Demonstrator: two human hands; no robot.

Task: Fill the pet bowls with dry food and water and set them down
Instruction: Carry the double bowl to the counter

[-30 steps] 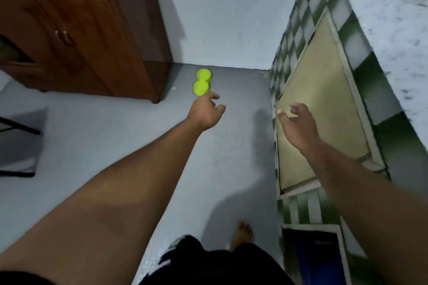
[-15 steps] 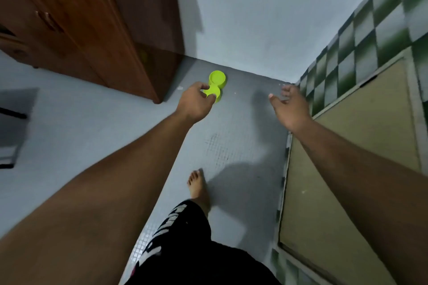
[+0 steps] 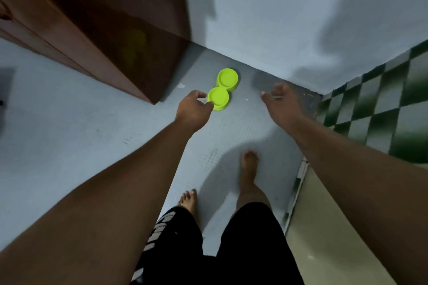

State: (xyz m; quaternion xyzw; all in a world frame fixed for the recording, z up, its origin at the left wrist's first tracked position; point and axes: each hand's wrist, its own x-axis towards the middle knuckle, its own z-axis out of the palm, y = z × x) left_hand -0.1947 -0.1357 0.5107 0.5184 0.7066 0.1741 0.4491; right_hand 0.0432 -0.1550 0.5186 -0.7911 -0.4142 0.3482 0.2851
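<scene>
Head view: bowl (image 3: pixel 218 97) tip risk.
Your left hand (image 3: pixel 193 110) curls at its near rim, hold unclear; right hand (image 3: pixel 281 104) spread, empty. One-ended lift could tilt it.

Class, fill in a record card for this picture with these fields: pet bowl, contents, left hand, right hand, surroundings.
Pet bowl: bright green, two joined wells, on the grey floor near the wall corner.
Contents: no food or water visible in either well.
Left hand: fingers curled at the near well's rim; grip unclear.
Right hand: open, holding nothing, to the right of the bowl.
Surroundings: brown wooden cabinet on the left; green checkered tiles on the right.
</scene>
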